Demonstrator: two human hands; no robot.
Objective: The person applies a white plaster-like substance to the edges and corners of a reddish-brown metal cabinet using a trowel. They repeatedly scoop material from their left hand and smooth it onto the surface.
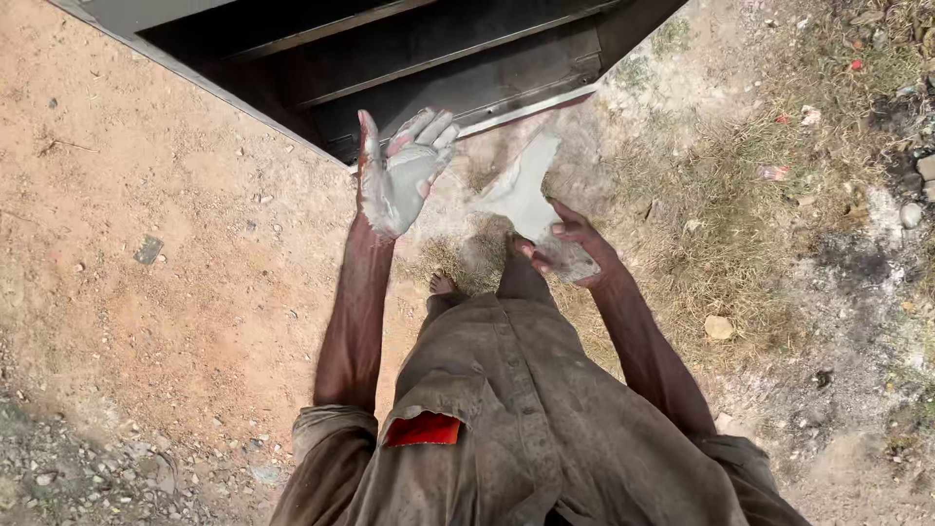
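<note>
Outdoors, on bare reddish dirt ground (146,292) giving way to dry grass (721,224) and scattered rubble toward the right edge. At the top edge, a dark metal frame with slanted rails (409,58), corner jutting toward the feet. Below, a dusty brown shirt (516,419) with a red patch (424,430). Right hand (570,244) clenched around a whitish crumpled sack (526,200), held above the grass. Left hand (399,175) released, fingers spread, palm coated in pale grey powder, just beside the sack.

I count two hands, the left hand (397,175) at eleven o'clock, the right hand (575,244) at one o'clock; one white rag (526,200); one bare foot (443,283); one metal frame (467,73).
</note>
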